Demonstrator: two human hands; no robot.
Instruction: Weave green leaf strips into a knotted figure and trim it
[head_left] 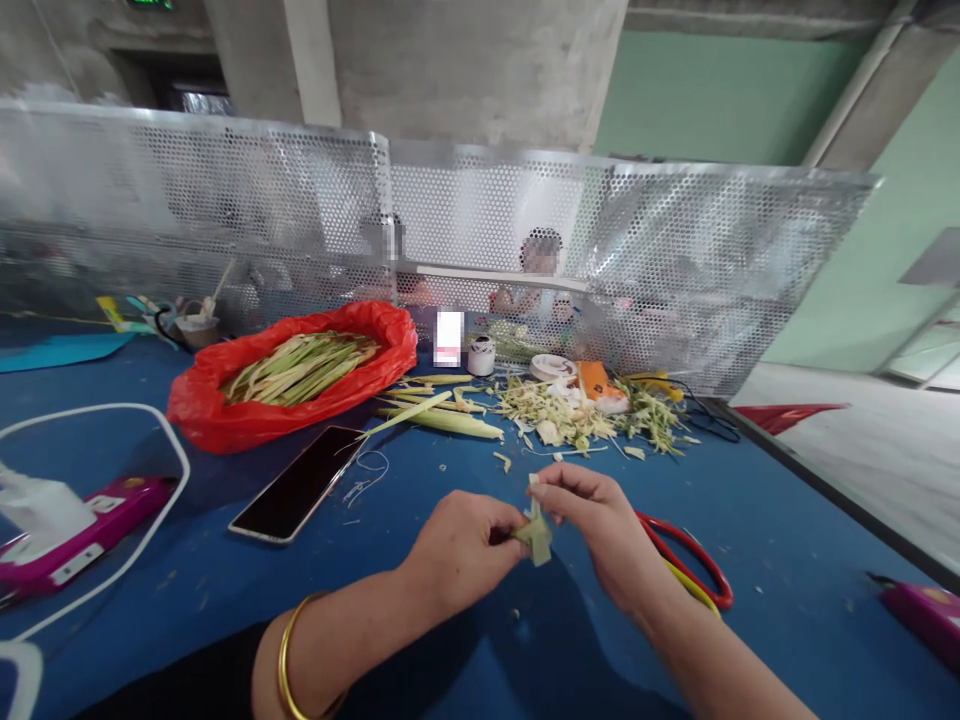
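A small folded piece of pale green leaf strip (538,540) is between my two hands, above the blue table. My left hand (465,550) pinches its folded body between thumb and fingers. Its upright end is pinched by the thumb and fingertips of my right hand (589,515). Beyond my hands lie loose leaf strips (450,422) and a heap of leaf scraps (562,412). Scissors with red and yellow handles (701,570) lie partly hidden behind my right forearm.
A red plastic bag (195,415) holds many long leaves. In front of it lies a phone (300,485). Purple power strips (64,545) flank the table, with a white cable on the left. A white jar (481,356) and tape roll (553,367) stand before a perforated metal screen (300,210); people sit behind it.
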